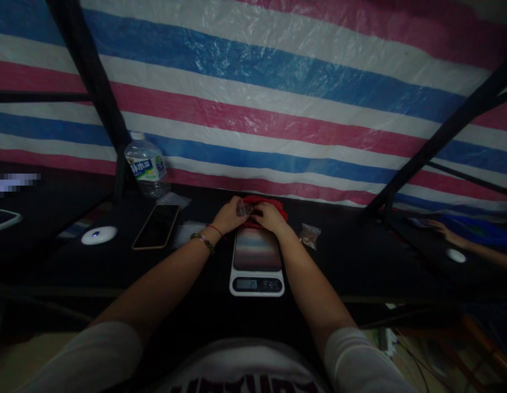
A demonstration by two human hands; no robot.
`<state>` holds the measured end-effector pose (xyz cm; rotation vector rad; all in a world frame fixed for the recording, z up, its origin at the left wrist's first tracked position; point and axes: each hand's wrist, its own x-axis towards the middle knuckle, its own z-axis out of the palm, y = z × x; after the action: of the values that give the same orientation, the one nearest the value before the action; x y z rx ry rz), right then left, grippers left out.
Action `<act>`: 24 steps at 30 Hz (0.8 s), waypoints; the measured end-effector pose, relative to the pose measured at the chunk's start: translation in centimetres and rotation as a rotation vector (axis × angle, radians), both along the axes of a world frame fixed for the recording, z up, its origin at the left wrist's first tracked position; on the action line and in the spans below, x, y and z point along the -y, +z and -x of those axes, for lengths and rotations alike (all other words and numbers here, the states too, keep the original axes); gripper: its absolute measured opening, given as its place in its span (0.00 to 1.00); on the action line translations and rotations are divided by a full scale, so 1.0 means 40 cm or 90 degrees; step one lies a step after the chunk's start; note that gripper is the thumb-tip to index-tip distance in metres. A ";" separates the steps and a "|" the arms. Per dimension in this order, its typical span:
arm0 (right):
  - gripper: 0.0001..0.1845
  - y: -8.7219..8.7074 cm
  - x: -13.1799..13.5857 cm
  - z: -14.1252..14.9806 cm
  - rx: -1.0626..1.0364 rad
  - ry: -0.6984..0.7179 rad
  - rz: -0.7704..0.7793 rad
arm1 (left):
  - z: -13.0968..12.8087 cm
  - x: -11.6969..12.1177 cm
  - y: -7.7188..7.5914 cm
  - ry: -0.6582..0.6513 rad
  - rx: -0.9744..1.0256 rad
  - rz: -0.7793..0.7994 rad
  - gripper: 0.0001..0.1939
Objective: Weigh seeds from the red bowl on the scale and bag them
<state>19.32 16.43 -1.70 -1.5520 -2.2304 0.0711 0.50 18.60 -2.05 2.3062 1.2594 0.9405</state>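
Observation:
Both hands are over a red bag (278,207) just behind a white kitchen scale (257,256), whose display is lit. My left hand (231,216) is closed on a small clear plastic bag (243,208) at the red bag's left side. The fingers of my right hand (270,216) are bent together at dark bits in the red bag; what they pinch is too small and dim to make out. To the right of the scale lies a small clear bag with brown contents (310,236).
Left of my arms lie clear plastic bags (188,233), a phone (156,227) and a white round device (99,235). A large plastic bottle (146,166) stands behind, near a black post. Another person's arm (475,245) reaches in at the far right, near a white object (455,255).

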 end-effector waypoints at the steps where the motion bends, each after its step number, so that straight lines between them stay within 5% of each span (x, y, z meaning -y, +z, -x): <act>1: 0.15 -0.001 0.000 0.002 0.008 0.013 0.010 | 0.000 -0.001 -0.001 0.003 0.000 -0.001 0.23; 17: 0.10 -0.007 -0.014 0.002 0.099 -0.042 0.041 | -0.008 -0.009 -0.019 -0.044 -0.014 -0.020 0.20; 24: 0.09 -0.003 -0.020 -0.009 -0.081 -0.082 -0.085 | -0.009 -0.006 -0.018 -0.060 -0.017 -0.021 0.20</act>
<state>19.69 17.22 -1.83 -1.5689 -1.9915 -0.0163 0.86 18.85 -2.77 2.3881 1.1429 0.9095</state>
